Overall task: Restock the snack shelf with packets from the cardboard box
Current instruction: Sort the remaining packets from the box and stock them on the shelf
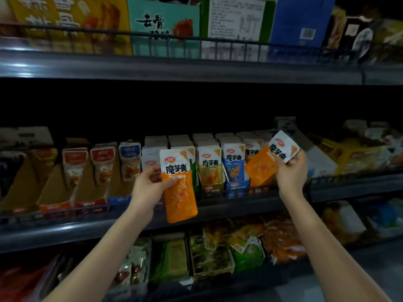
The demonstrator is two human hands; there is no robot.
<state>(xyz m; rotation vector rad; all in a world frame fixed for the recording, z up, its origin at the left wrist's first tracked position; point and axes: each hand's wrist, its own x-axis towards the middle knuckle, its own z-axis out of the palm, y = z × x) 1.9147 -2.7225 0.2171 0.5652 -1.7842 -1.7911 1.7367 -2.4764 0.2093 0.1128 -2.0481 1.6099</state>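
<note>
My left hand (150,184) grips an upright orange-and-white snack packet (178,188) in front of the middle shelf (218,205). At the right end of the packet rows, my right hand (291,171) holds a second orange-and-white packet (270,159), tilted to the left. Behind both packets, open display boxes (211,171) hold rows of similar packets in yellow, blue, green and orange. The cardboard box is not in view.
Red and blue packets in brown display boxes (93,171) fill the middle shelf's left part. Large cartons (163,25) stand on the top shelf behind a wire rail. The lower shelf (218,253) holds mixed bagged snacks. Yellow boxes (349,153) sit at the right.
</note>
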